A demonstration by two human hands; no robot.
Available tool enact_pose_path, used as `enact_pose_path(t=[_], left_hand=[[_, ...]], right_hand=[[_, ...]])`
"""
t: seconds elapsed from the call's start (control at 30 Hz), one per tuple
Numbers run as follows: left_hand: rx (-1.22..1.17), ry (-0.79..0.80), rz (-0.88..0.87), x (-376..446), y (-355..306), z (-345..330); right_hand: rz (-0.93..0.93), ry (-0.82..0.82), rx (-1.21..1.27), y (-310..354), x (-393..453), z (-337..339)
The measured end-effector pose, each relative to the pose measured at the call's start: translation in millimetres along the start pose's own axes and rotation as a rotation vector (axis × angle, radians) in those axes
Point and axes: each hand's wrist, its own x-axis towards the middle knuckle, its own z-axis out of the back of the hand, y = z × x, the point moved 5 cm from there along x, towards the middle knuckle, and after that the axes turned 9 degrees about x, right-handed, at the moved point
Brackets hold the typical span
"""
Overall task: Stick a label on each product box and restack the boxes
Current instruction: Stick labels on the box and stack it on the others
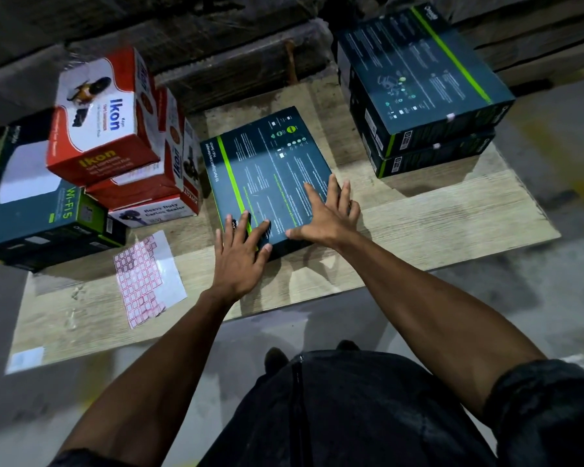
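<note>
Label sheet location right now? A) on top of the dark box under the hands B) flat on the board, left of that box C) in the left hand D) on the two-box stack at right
B: the label sheet lies flat on the board, left of the dark box; both hands rest on that box.

A pale wooden board (452, 210) lies on grey concrete floor (520, 298); dim, possibly wrapped cartons (216, 38) behind.
</note>
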Motion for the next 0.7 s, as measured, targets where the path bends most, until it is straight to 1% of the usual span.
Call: enact_pose_path(t=[0.1, 0.23, 0.3, 0.37, 0.5, 0.57, 0.63, 0.7], left_hand=[[-0.024, 0.020, 0.011, 1.5, 0.1, -1.1], [-0.028, 0.019, 0.014, 2.1, 0.2, -2.8], [-0.031, 0.018, 0.013, 2.0, 0.8, -2.6], [-0.035, 0.018, 0.012, 1.6, 0.3, -1.5], [-0.041, 0.022, 0.008, 2.0, -1.7, 0.1], [-0.041, 0.021, 0.009, 1.9, -1.6, 0.0], [-0.048, 0.015, 0.009, 2.1, -1.2, 0.1], [-0.046, 0.020, 0.011, 2.0, -1.0, -1.1]], right_hand=[[-0.043, -0.017, -0.009, 1.8, 0.4, -0.7], [-0.048, -0.135, 0.049, 7.9, -2.3, 1.0], [-0.054, -0.161, 0.060, 9.8, -2.8, 1.4], [-0.051, -0.123, 0.069, 9.0, -1.7, 1.1], [-0.009, 0.043, 0.138, 2.8, -0.2, 4.0], [-0.008, 0.084, 0.163, 1.7, 0.0, 4.6], [-0.015, 0.047, 0.119, 2.9, 0.3, 2.2], [-0.034, -0.043, 0.072, 4.4, 0.9, -1.0]])
